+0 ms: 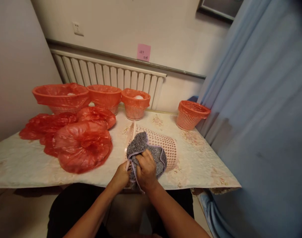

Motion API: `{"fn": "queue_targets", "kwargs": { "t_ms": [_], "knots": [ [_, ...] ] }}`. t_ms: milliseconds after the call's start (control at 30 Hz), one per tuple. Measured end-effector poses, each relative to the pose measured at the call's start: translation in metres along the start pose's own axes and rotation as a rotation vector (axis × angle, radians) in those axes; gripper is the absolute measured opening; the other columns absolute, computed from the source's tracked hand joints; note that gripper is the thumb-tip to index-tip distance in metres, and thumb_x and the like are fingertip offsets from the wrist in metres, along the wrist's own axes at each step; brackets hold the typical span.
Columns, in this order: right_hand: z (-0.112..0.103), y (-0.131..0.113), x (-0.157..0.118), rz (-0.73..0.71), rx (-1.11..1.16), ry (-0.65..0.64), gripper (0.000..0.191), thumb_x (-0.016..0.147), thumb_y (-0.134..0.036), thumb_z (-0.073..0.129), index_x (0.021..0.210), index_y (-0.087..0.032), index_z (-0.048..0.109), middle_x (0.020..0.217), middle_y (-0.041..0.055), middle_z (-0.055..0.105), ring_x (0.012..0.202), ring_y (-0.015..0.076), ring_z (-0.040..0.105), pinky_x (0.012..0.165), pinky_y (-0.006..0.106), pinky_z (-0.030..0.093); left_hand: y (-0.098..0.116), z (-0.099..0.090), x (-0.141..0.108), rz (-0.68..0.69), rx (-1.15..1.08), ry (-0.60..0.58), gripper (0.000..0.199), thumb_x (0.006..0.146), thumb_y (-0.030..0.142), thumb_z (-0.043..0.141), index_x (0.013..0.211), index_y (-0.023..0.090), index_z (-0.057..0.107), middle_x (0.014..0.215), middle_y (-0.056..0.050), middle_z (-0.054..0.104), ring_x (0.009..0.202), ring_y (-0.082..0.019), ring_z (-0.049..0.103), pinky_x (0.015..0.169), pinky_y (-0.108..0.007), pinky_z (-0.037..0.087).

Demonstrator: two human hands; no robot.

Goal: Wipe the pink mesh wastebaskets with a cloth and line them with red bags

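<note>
A pale pink perforated plastic basket (pixel 163 140) lies on its side near the front of the table, its mouth turned to the left. My left hand (pixel 121 177) is closed on the basket's rim at the lower left. Bunched over the rim and the near wall is a grey cloth (pixel 157 155) with a purple edge. My right hand (pixel 146 167) is closed on this cloth, pressing it against the basket. The cloth hides part of the rim and some of the left fingers.
Red plastic bags (pixel 84 145) lie heaped on the table's left. Behind them stand red-lined baskets (pixel 105 96), one holding something white (pixel 138 97). Another lined basket (pixel 190 114) is at the back right, beside a blue curtain (pixel 252 99). A radiator (pixel 111 74) runs along the wall.
</note>
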State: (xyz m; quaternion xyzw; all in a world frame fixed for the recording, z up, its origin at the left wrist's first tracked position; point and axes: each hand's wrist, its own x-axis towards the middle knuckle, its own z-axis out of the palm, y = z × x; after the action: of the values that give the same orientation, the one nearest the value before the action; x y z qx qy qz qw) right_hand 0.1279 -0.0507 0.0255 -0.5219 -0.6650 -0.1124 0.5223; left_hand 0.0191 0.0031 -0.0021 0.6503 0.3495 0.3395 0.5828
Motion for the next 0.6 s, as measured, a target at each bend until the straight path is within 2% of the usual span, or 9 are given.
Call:
{"fn": "queue_targets", "kwargs": {
  "t_ms": [100, 167, 300, 433, 533, 600],
  "knots": [
    [-0.008, 0.008, 0.009, 0.004, 0.006, -0.051, 0.042, 0.076, -0.001, 0.04, 0.106, -0.02, 0.062, 0.114, 0.0079, 0.059, 0.117, 0.0215, 0.049, 0.104, 0.043, 0.039, 0.007, 0.003, 0.0, -0.018, -0.02, 0.049, 0.031, 0.067, 0.034, 0.062, 0.091, 0.013, 0.064, 0.088, -0.008, 0.073, 0.088, -0.025, 0.065, 0.08, -0.034, 0.051],
    [-0.016, 0.022, 0.013, 0.026, -0.001, -0.046, 0.039, 0.077, -0.001, 0.039, 0.102, -0.019, 0.063, 0.112, 0.0078, 0.061, 0.116, 0.0204, 0.05, 0.104, 0.042, 0.039, 0.006, 0.003, 0.001, -0.037, -0.012, 0.052, 0.037, 0.068, 0.035, 0.062, 0.096, 0.011, 0.064, 0.093, -0.01, 0.073, 0.093, -0.027, 0.065, 0.085, -0.036, 0.05],
    [-0.041, 0.073, 0.007, 0.15, -0.131, 0.043, 0.038, 0.075, -0.001, 0.038, 0.099, -0.018, 0.063, 0.111, 0.0091, 0.063, 0.113, 0.02, 0.052, 0.1, 0.041, 0.04, 0.0, 0.0, 0.001, -0.057, -0.002, -0.007, 0.047, 0.069, 0.036, 0.062, 0.108, 0.009, 0.062, 0.102, -0.01, 0.072, 0.099, -0.028, 0.065, 0.093, -0.04, 0.047],
    [-0.076, 0.122, -0.009, 0.327, -0.325, 0.188, 0.036, 0.074, -0.007, 0.041, 0.099, -0.017, 0.065, 0.106, 0.0094, 0.066, 0.103, 0.0208, 0.056, 0.092, 0.037, 0.043, 0.001, 0.001, 0.0, -0.04, 0.05, 0.019, 0.047, 0.07, 0.036, 0.062, 0.108, 0.008, 0.064, 0.108, -0.013, 0.071, 0.102, -0.03, 0.064, 0.097, -0.043, 0.045],
    [-0.091, 0.133, -0.019, 0.497, -0.363, 0.288, 0.037, 0.073, -0.011, 0.042, 0.101, -0.016, 0.065, 0.098, 0.0091, 0.068, 0.092, 0.0215, 0.059, 0.085, 0.034, 0.045, 0.004, 0.002, 0.0, -0.03, 0.049, 0.041, 0.047, 0.068, 0.036, 0.063, 0.105, 0.008, 0.065, 0.106, -0.013, 0.072, 0.102, -0.03, 0.065, 0.096, -0.043, 0.046],
    [-0.087, 0.124, -0.023, 0.565, -0.357, 0.347, 0.034, 0.072, -0.012, 0.043, 0.098, -0.017, 0.065, 0.094, 0.0087, 0.068, 0.087, 0.0215, 0.059, 0.083, 0.035, 0.046, 0.003, 0.002, 0.0, -0.027, 0.05, 0.043, 0.045, 0.067, 0.036, 0.063, 0.103, 0.008, 0.066, 0.105, -0.013, 0.073, 0.101, -0.03, 0.065, 0.096, -0.042, 0.046]
  ]
}}
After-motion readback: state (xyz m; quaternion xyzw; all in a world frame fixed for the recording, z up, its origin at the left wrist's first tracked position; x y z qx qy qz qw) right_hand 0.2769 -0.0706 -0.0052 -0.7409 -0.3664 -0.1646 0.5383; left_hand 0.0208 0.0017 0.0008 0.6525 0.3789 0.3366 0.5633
